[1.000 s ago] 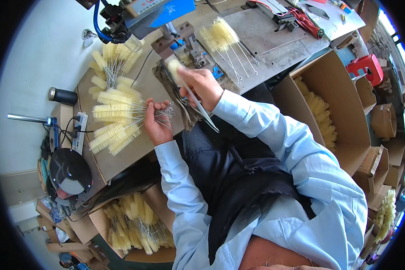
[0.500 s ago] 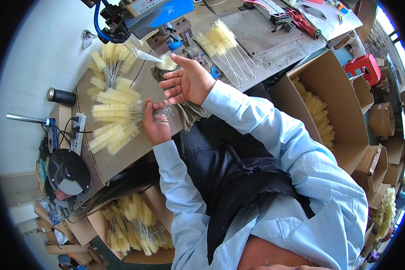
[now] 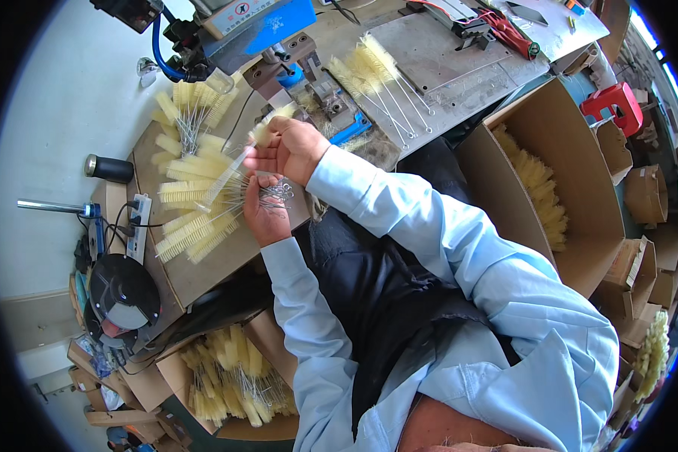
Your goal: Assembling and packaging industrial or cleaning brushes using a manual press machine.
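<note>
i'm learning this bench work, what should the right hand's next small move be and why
Probably bring the single bristle brush in the right hand down to the left hand, bristles facing left. The left hand holds fanned bristle brushes by their wire stems, bristles left and loops right, with the right hand close above.

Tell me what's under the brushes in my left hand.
Below the wire-handled bristle brushes fanned from your left hand, brown tabletop shows around their edges. Whatever is directly beneath the bristles is covered, so I can't tell whether they touch the surface.
</note>
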{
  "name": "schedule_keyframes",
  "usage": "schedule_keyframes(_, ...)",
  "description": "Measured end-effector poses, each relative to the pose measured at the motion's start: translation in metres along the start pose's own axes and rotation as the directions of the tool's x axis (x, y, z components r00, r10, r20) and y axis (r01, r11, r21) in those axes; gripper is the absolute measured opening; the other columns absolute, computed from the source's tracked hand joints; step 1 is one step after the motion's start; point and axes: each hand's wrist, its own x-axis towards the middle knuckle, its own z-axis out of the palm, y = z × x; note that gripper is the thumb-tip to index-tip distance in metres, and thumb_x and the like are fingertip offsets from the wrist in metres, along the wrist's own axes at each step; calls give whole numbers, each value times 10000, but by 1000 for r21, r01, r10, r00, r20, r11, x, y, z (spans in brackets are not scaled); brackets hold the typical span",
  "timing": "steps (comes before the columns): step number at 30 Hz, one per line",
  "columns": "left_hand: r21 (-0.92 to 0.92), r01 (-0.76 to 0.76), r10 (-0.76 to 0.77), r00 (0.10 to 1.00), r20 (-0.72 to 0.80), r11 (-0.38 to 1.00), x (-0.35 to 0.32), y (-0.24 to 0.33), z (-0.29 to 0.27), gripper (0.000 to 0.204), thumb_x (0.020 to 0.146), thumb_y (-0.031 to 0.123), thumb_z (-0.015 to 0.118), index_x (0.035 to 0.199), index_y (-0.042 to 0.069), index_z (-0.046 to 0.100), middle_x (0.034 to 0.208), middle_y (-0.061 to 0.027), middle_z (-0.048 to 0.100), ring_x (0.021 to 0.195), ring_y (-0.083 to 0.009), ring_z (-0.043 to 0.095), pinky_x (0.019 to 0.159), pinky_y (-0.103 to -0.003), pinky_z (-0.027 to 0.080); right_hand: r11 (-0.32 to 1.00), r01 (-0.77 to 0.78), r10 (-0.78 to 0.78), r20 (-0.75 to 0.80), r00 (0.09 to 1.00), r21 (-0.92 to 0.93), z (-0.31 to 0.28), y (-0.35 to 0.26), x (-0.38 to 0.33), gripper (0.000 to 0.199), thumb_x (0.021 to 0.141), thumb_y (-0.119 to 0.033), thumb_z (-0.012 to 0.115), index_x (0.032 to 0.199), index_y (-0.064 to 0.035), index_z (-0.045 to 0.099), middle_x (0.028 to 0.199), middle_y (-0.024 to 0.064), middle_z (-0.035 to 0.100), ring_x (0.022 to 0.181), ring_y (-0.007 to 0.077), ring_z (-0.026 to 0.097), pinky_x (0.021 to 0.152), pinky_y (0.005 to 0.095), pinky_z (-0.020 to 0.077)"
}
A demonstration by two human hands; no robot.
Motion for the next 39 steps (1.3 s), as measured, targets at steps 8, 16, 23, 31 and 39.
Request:
schedule_keyframes(8, -34, -17, 14, 996, -85, 999, -5, 4, 0, 178, 998, 132, 565, 1134, 17, 584, 830, -55, 567, 804, -187, 561, 949, -382, 492, 938, 223, -228, 12, 974, -266, -13, 12, -67, 118, 987, -137, 503, 963, -26, 535, 635, -40, 360, 496, 86, 343, 456, 287, 358)
schedule_keyframes(16, 106, -68, 74, 996, -50, 992, -8, -1, 16, 176, 1030, 157, 515, 1135, 22, 561, 840, -35, 535, 835, -183, 543, 1005, -425, 456, 926, 298, -288, 79, 954, -231, -84, -40, -80, 183, 1046, -217, 456, 1004, -52, 524, 650, -52, 366, 504, 66, 327, 461, 246, 302)
schedule_keyframes(23, 126, -71, 79, 995, -64, 990, -8, -2, 19, 177, 1032, 153, 510, 1137, 21, 565, 842, -32, 537, 834, -177, 538, 1001, -413, 460, 948, 251, -237, 94, 967, -195, -84, -55, -71, 186, 1049, -214, 449, 1029, -45, 522, 644, -56, 353, 496, 62, 306, 428, 240, 274)
schedule_keyframes(31, 141, -78, 91, 992, -87, 987, -8, -1, 19, 178, 1033, 147, 505, 1134, 14, 566, 826, -24, 514, 822, -183, 516, 978, -420, 457, 984, 159, -151, 103, 983, -75, -83, -66, -62, 175, 1057, -182, 412, 956, -58, 482, 623, -72, 312, 485, 50, 281, 405, 220, 238)
schedule_keyframes(39, 152, -100, 121, 983, -138, 983, -9, -5, 31, 181, 1027, 151, 525, 1148, 23, 569, 882, -37, 553, 814, -170, 522, 975, -411, 474, 960, 207, -191, 99, 977, -188, -88, -63, -73, 181, 1052, -199, 438, 967, -51, 498, 621, -65, 321, 481, 54, 289, 402, 234, 240)
